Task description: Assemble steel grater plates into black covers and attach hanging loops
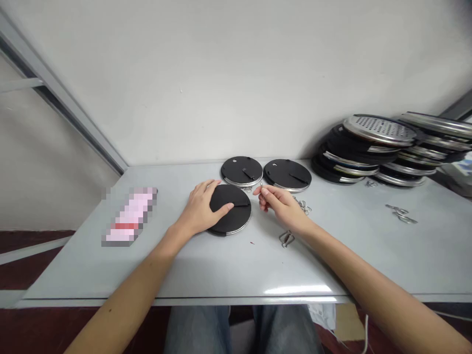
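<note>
A round black disc (236, 220) with a silvery rim lies flat on the table in front of me. My left hand (202, 209) grips it from the left, thumb across its top and fingers around the far edge. To its right, my right hand (273, 200) is raised slightly in a pinch on a small shiny metal piece (261, 185), too small to make out fully. Loose bent-wire metal clips (303, 206) lie just beyond that hand, partly hidden by it. Another wire clip (286, 239) rests nearer to me, below the wrist.
Two similar black discs, one at left (236, 172) and one at right (291, 173), lie near the wall. Tall stacks of discs (354, 157) stand at the back right, a perforated metal plate (381, 129) on top. More wire clips (401, 214) lie at right. A blurred-out pink object (131, 216) is at left.
</note>
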`<state>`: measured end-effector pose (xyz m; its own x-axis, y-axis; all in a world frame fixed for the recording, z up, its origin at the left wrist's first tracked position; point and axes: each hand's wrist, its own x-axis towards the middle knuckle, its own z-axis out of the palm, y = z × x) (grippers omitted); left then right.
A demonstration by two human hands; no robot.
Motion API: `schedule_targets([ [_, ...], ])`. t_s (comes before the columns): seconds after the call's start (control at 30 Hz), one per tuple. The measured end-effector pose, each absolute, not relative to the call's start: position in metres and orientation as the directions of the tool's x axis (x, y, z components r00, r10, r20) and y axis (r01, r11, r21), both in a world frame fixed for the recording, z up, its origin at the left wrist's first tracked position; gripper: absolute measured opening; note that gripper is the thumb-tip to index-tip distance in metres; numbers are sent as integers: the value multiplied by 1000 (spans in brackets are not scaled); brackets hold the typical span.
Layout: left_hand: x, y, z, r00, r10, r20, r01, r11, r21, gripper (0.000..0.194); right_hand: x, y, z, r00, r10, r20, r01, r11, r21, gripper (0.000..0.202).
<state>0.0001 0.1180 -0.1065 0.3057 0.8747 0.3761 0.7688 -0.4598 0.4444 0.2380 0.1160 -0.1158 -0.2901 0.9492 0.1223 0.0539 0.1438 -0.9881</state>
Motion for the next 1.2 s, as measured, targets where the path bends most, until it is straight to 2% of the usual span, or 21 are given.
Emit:
schedule_targets([
  [0.1, -2, 117, -104, 391, 864, 316, 763, -497, 414, 48, 238, 118, -120, -214, 971, 107, 169, 145, -975, 35],
  [0.17, 0, 113, -101, 450, 851, 270, 758, -524, 389, 53, 235, 117, -123, -217, 975, 51, 185, 92, -978, 36],
  [0.3, 2, 107, -100, 587, 807, 65, 761, -578, 296, 111, 231, 118, -127, -174, 985, -16, 151, 11, -988, 35],
  [0.37, 1, 105, -102, 624, 781, 19, 754, -608, 247, 123, 230, 119, -127, -193, 981, -35, 129, -10, -992, 34],
  [0.47, -1, 105, -102, 611, 791, 33, 766, -601, 228, 109, 230, 121, -125, -214, 975, -53, 77, -37, -996, 34],
  [0.53, -3, 105, -97, 607, 793, 55, 757, -598, 262, 98, 230, 120, -122, -207, 975, -74, 23, -71, -997, 33],
  [0.73, -15, 106, -77, 575, 808, 128, 615, -530, 584, 83, 235, 115, -111, -219, 976, -12, -163, -48, -985, 31],
  [0.8, -17, 106, -74, 570, 809, 142, 566, -512, 646, 79, 236, 115, -110, -216, 976, 4, -186, -37, -982, 31],
  [1.2, -21, 108, -70, 562, 816, 134, 473, -450, 758, 68, 236, 114, -107, -267, 960, -83, -260, -154, -953, 26],
])
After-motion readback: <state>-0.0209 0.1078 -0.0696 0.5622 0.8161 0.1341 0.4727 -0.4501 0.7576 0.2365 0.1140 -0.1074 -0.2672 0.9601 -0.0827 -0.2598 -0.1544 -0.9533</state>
